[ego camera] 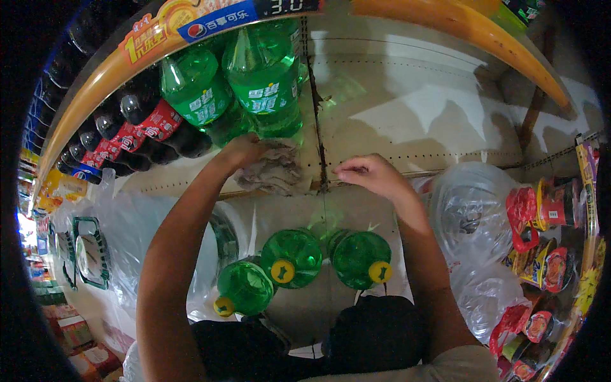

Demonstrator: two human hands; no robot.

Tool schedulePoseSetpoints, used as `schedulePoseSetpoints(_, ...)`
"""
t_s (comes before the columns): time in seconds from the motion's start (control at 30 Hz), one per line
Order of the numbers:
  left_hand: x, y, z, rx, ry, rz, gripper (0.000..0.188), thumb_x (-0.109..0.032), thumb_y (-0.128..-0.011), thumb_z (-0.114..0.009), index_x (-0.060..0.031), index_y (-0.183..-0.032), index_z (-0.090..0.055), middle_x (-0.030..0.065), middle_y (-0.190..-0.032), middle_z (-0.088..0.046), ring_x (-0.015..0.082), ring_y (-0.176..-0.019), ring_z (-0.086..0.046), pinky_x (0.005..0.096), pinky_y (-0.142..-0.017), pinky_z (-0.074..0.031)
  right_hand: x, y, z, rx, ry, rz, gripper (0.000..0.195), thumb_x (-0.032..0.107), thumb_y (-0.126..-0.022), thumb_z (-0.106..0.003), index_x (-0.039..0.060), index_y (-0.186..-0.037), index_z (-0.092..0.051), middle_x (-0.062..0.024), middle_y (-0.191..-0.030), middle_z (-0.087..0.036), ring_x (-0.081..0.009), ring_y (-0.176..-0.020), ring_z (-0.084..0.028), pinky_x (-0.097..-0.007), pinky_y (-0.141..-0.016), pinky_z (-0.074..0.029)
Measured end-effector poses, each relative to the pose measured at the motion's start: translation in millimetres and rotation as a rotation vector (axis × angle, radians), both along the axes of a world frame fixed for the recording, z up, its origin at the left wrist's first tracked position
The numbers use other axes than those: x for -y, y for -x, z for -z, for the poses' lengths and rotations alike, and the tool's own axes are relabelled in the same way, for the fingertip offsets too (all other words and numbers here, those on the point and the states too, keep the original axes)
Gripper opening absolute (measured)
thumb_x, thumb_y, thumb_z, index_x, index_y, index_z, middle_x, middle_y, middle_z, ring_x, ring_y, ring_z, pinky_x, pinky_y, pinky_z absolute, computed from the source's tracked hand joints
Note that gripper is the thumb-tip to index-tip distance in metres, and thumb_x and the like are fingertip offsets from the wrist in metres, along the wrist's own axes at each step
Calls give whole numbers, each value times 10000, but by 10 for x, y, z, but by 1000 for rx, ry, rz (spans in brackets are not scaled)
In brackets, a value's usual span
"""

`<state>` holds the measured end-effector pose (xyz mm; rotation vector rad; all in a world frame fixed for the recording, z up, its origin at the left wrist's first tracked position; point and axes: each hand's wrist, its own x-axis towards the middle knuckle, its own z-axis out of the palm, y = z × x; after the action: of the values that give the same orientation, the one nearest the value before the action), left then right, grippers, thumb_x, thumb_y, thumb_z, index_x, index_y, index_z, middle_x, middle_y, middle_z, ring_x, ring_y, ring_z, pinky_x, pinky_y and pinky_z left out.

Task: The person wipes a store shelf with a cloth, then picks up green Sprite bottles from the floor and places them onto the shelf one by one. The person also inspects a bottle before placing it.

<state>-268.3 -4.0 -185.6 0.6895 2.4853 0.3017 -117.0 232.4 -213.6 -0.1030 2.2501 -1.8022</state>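
Observation:
My left hand holds a crumpled greyish cloth against the shelf's front edge, just below two large green soda bottles that stand on the shelf. Over the right part of that edge hovers my right hand, its thumb and fingers slightly apart, with nothing seen between them. Three more green soda bottles with yellow caps stand on the floor before my knees: one at the left, one in the middle and one at the right.
Dark cola bottles with red labels line the shelf's left side. An orange shelf rail arches overhead. Large water jugs in clear plastic stand at the left, a clear wrapped container at the right, beside packaged noodle cups.

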Motion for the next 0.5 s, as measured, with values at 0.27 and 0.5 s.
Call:
schedulePoseSetpoints(0.27,-536,-325,-303,755,-952,-500,289,-231,-835,-409,-16,-1007,-496,84,-928,-545,185,-781,-523,301,-713,-412,4,130,51,-14,25,101,314,190,-748,-598,-16,-978,-544,-50,-879,-579,-99,-809,-518,-231,-724,-409)
schedulePoseSetpoints(0.5,-955,-440,-508,1175,-1242,-378,363,-312,-856,-377,-33,-1075,-454,90,-1049,-515,219,-937,-503,340,-857,-366,-141,52,-113,-219,82,485,286,183,-731,-610,-8,-935,-554,-40,-840,-573,-87,-759,-511,-223,-686,-408)
